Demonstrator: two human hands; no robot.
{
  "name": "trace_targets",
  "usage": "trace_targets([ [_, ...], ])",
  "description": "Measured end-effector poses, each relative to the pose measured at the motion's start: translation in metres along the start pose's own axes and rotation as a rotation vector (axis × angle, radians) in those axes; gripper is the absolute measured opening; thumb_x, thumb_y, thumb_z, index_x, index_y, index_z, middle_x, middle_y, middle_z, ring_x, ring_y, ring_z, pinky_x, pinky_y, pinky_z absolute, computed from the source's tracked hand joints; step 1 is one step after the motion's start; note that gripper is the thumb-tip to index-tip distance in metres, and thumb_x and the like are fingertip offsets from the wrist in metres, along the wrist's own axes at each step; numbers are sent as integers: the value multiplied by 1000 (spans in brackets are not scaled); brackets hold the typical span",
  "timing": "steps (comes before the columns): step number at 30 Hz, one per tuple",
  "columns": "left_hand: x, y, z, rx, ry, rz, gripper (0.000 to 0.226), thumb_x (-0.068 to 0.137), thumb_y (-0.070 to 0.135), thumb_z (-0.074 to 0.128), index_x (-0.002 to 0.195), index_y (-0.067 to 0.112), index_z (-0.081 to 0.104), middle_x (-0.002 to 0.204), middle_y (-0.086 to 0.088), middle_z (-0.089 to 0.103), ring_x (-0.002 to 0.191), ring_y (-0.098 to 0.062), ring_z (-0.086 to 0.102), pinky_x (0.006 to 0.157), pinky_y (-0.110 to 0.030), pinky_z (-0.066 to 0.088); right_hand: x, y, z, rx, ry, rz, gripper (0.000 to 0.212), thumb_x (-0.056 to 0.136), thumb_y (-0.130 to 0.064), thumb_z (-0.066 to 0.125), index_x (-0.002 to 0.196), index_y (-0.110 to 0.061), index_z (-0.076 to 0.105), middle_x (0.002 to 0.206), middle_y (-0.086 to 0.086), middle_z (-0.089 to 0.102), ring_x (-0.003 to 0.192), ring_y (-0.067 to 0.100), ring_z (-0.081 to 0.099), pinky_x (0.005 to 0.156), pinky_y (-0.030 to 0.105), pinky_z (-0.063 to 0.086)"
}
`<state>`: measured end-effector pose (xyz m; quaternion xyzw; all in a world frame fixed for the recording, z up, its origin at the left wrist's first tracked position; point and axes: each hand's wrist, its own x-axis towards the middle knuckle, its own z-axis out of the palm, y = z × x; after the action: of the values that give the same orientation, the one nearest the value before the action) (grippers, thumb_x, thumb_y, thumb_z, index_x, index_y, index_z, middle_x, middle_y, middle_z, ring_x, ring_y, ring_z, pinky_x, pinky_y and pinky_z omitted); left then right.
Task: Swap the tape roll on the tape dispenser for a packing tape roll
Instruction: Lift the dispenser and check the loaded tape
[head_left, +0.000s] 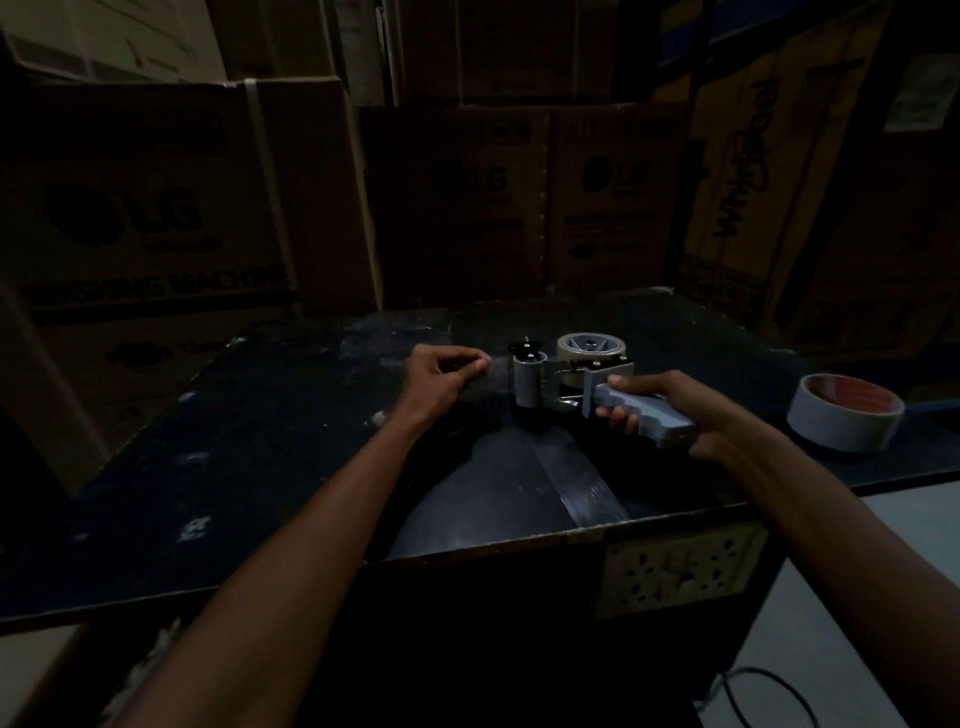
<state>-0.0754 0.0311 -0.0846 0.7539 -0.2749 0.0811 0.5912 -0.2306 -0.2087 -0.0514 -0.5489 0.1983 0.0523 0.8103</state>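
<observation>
- Grey tape dispenser (582, 384) lies over the middle of the dark table (260, 441), its long axis running left to right, handle toward the right, roller end pointing left.
- Right hand (691, 410) wraps its fingers round the handle.
- Left hand (441, 374) pinches the tape end at the roller.
- On the dispenser's hub sits a tape roll (590, 347).
- Well apart on the right lies a second tape roll (844, 418), flat on the table.

One tape dispenser (587, 387), mid-frame. Two tape rolls: one mounted on the dispenser (591, 349), one loose at right of frame (844, 419). Two hands (441, 375) (691, 415). One dark desk (260, 467). Several cardboard boxes (156, 208) across the upper frame.
</observation>
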Motion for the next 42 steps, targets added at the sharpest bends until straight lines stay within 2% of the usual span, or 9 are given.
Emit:
trace_targets([
  [5,-1,-12,2,27,40,-14,26,82,10,75,82,36,75,93,-3,76,89,-21,72,83,-44,60,3,0,-1,16,-22,-7,36,91,-16,63,124,-3,57,81,16,71,58,13,62,46,19,54],
  [8,-4,-13,4,12,53,-26,23,82,9,74,84,32,75,90,-2,76,86,-20,72,82,-43,60,3,0,0,18,-19,-16,34,92,-16,62,124,-4,57,82,15,70,56,13,63,46,18,54],
  [12,-4,-11,6,-23,2,-39,17,85,6,70,92,21,74,96,-3,73,95,-21,70,83,-34,59,4,0,0,8,-29,-10,33,92,-17,62,122,-5,57,78,15,72,56,13,63,46,18,54],
  [19,1,-1,22,-19,52,-31,18,87,2,66,105,3,72,101,-8,71,95,-20,68,84,-34,58,3,-2,1,12,-75,0,35,91,-15,62,123,-3,57,79,16,72,54,13,63,46,19,54],
  [26,4,-8,18,-56,76,-75,21,88,2,65,105,11,74,102,-4,73,94,-14,70,82,-30,59,3,-3,0,26,-80,-4,34,91,-14,62,123,-2,57,79,17,71,54,13,63,43,19,53],
  [30,5,-9,15,-80,125,-102,22,90,2,63,109,7,72,100,-4,72,90,-14,70,71,-18,58,2,-4,2,36,-83,-17,30,92,-14,62,118,-2,59,77,17,71,53,13,63,44,18,54],
  [35,15,-23,4,-103,131,-199,25,89,1,62,113,6,69,104,-15,73,86,-19,70,76,-36,59,10,-11,6,60,-81,-37,24,95,-12,58,117,-3,56,72,18,71,48,12,62,44,18,54],
  [42,28,-33,-2,-105,123,-239,25,90,3,63,113,7,69,100,-12,73,86,-20,71,69,-28,56,40,-26,5,65,-22,-86,28,94,-12,60,120,-2,55,74,18,72,51,13,65,47,19,56],
])
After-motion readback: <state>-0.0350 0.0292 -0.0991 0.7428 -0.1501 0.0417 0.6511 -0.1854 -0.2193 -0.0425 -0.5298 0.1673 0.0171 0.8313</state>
